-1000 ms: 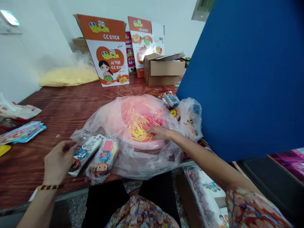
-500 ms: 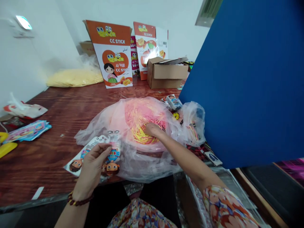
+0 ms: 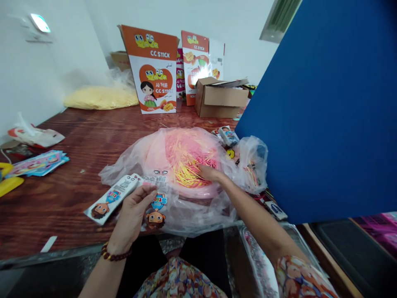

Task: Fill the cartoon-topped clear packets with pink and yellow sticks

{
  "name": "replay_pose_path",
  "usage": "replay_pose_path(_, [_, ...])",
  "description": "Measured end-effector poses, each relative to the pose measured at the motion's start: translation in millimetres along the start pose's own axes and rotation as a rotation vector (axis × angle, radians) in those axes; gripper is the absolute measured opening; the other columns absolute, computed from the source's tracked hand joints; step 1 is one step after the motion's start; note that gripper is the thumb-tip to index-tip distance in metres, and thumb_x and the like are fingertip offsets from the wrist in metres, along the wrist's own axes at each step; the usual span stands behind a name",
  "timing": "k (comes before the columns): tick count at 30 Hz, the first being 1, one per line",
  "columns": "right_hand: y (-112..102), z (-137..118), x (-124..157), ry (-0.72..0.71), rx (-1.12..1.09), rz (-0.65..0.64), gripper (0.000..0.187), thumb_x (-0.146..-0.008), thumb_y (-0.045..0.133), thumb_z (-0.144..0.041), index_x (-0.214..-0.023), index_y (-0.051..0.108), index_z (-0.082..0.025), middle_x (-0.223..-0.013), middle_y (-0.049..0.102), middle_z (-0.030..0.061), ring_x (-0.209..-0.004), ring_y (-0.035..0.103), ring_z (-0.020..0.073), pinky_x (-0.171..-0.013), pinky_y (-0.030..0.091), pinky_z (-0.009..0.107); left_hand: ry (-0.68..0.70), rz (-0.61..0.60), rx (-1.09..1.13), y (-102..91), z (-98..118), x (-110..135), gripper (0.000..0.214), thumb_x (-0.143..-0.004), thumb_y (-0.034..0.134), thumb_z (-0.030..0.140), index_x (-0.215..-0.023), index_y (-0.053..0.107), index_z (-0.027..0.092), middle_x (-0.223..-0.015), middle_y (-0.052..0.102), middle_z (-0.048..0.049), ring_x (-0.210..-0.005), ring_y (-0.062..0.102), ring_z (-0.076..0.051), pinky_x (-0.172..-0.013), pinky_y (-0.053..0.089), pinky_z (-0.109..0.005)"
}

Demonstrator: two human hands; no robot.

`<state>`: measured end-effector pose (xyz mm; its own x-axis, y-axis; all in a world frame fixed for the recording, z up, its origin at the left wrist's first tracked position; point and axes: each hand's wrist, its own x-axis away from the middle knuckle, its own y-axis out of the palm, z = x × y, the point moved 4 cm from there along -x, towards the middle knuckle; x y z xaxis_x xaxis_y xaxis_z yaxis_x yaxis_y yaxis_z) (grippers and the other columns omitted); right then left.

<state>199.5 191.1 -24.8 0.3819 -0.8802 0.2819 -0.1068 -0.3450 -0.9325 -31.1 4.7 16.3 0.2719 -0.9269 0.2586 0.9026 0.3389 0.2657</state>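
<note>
My left hand (image 3: 136, 209) pinches a clear printed pouch (image 3: 156, 207) between thumb and fingers. The pouch shows a cartoon character and the word "Stick", upside down. Under and beside that hand lie more such printed pouches (image 3: 108, 200). My right hand (image 3: 210, 172) reaches into a large, open translucent plastic bag (image 3: 133, 153). Its fingers are bent together on the thin yellow and pink sticks (image 3: 186, 174), with the fingertips hidden among them. The bag's loose film spreads around the pile and hangs near the table's front edge.
A blue panel (image 3: 319, 111) stands close on my right. Beside it are a small clear bag (image 3: 253, 165) and small packs (image 3: 228, 135). Printed cartons (image 3: 155, 70) and an open cardboard box (image 3: 221, 99) stand behind. To the left are yellow-handled scissors (image 3: 9, 182) and a tissue pack (image 3: 37, 135).
My right hand has shifted slightly right within the stick pile. My left hand has moved right with the pouch, away from the other pouches. The view has turned a little.
</note>
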Motion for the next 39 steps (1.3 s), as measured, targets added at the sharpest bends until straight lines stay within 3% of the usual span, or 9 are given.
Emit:
replay_pose_path(9, [1,18,20,0.020,-0.237,0.103,0.016,-0.090,0.045,-0.021,-0.087,0.059,-0.015,-0.091,0.071,0.0103,-0.080,0.064,0.0197,-0.067,0.044,0.027,0.013,-0.037,-0.001,7.9,-4,2,0.032,-0.060,0.086,0.034,-0.081,0.070,0.016,-0.076,0.067,0.0011,-0.063,0.057,-0.009,-0.055,0.045,-0.016])
replay_pose_path(11, [6,18,22,-0.012,-0.426,0.174,0.016,-0.090,0.041,-0.023,-0.086,0.055,-0.017,-0.085,0.070,0.0065,-0.074,0.063,0.0171,-0.066,0.045,0.027,0.020,-0.052,-0.001,11.7,-3,2,0.031,-0.060,0.087,0.034,-0.079,0.070,0.016,-0.076,0.067,0.0012,-0.064,0.057,-0.009,-0.056,0.045,-0.016])
replay_pose_path(15, [25,22,22,-0.111,-1.058,0.378,0.013,-0.082,0.051,-0.035,-0.082,0.051,-0.022,-0.073,0.068,0.0006,-0.067,0.062,0.0165,-0.068,0.048,0.029,0.005,-0.073,0.005,18.7,-4,0,0.034,-0.059,0.087,0.032,-0.085,0.073,0.016,-0.080,0.069,-0.0002,-0.068,0.059,-0.011,-0.060,0.047,-0.018])
replay_pose_path(19, [46,25,16,-0.053,-1.293,0.388,0.024,-0.073,0.063,-0.044,-0.078,0.053,-0.023,-0.066,0.065,-0.0010,-0.063,0.062,0.0183,-0.066,0.051,0.033,0.003,-0.106,-0.007,26.2,-6,-1,0.033,-0.062,0.086,0.033,-0.087,0.074,0.016,-0.081,0.071,-0.0014,-0.069,0.061,-0.011,-0.061,0.047,-0.019])
replay_pose_path(23, [48,27,15,-0.060,-1.249,0.494,0.022,-0.075,0.062,-0.045,-0.077,0.054,-0.024,-0.072,0.067,-0.0003,-0.071,0.063,0.0192,-0.071,0.052,0.034,-0.010,-0.117,0.005,31.4,-7,0,0.029,-0.061,0.086,0.034,-0.079,0.072,0.015,-0.074,0.069,0.0000,-0.066,0.060,-0.011,-0.060,0.046,-0.018])
replay_pose_path(30, [47,27,16,-0.139,-1.120,0.537,0.009,-0.078,0.057,-0.032,-0.079,0.056,-0.023,-0.081,0.069,0.0007,-0.085,0.061,0.0196,-0.087,0.047,0.036,-0.015,-0.081,0.023,35.1,-11,-2,0.033,-0.057,0.088,0.033,-0.082,0.073,0.017,-0.075,0.071,0.0007,-0.065,0.060,-0.010,-0.059,0.047,-0.018])
replay_pose_path(34, [51,25,14,-0.093,-1.062,0.481,0.014,-0.080,0.055,-0.035,-0.074,0.058,-0.022,-0.074,0.066,0.0004,-0.079,0.059,0.0188,-0.079,0.048,0.033,-0.014,-0.060,0.020,37.5,-7,-2,0.034,-0.054,0.089,0.037,-0.073,0.072,0.015,-0.070,0.069,0.0006,-0.059,0.058,-0.009,-0.055,0.046,-0.017])
replay_pose_path(39, [47,22,18,-0.064,-1.003,0.478,0.024,-0.082,0.054,-0.041,-0.070,0.057,-0.020,-0.064,0.062,-0.0005,-0.069,0.055,0.0165,-0.067,0.043,0.028,-0.052,-0.081,0.045,34.3,-13,-5,0.034,-0.057,0.088,0.035,-0.079,0.072,0.015,-0.070,0.069,-0.0004,-0.061,0.059,-0.010,-0.056,0.047,-0.018])
